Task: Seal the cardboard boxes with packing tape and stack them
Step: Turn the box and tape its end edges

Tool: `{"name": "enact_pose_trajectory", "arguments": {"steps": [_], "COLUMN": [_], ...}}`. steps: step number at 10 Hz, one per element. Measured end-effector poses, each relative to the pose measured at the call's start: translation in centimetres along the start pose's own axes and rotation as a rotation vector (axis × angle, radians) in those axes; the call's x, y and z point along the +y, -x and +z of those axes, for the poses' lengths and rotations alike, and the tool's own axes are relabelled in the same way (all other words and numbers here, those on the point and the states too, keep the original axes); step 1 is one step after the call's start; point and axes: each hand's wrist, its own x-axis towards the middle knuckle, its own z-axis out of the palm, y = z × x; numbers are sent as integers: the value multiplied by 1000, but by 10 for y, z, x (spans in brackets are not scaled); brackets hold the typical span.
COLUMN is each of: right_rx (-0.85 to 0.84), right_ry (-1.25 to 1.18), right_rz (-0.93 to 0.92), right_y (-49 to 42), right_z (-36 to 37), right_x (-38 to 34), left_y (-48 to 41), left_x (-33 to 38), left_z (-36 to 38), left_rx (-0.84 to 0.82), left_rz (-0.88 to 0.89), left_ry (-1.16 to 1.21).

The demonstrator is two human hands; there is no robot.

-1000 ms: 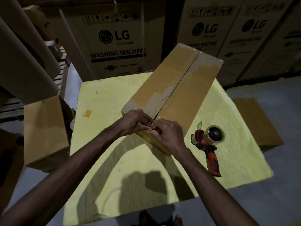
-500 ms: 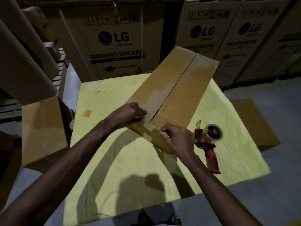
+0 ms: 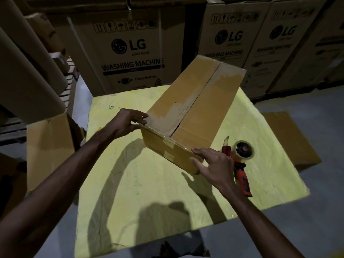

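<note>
A long cardboard box (image 3: 202, 108) lies at an angle on the yellow table (image 3: 149, 192), flaps closed, with clear tape across its near end. My left hand (image 3: 126, 121) holds the box's near left corner, fingers on top and thumb on the side. My right hand (image 3: 214, 164) touches the near right corner with straight fingers. Just right of that hand, a red tape dispenser (image 3: 240, 161) with a roll of clear tape lies on the table.
A smaller cardboard box (image 3: 48, 146) stands on the floor left of the table. A flat cardboard sheet (image 3: 290, 138) lies on the floor to the right. Large washing machine cartons (image 3: 126, 53) line the back. Big cardboard rolls (image 3: 24, 75) lean at far left.
Both hands slid apart from the middle of the box's near end to its two corners. The left went to the left corner, the right to the right corner.
</note>
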Motion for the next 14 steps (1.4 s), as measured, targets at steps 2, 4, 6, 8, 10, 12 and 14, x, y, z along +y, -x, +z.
{"name": "enact_pose_trajectory", "arguments": {"steps": [2, 4, 6, 8, 10, 12, 14], "right_rx": [-415, -462, -485, -431, -358, -268, -5], "right_ry": [187, 165, 168, 220, 149, 92, 27], "right_rz": [-188, -254, -257, -211, -202, -187, -223], "right_y": [-24, -44, -37, -38, -35, -21, -3], "right_z": [-36, -39, -32, -24, -12, 2, 18], "right_x": [23, 26, 25, 21, 26, 33, 34], "left_y": [6, -20, -39, -60, -79, -74, -33], "left_x": [-10, -8, -4, -1, 16, 10, -1], "left_z": [-16, -10, 3, -1, -7, 12, 30], "left_rx": [-225, -317, -332, -472, -710, -560, -108], "left_rz": [79, 284, 66, 271, 129, 271, 305], "left_ry": [-376, -657, -184, -615, -613, -636, -254]}}
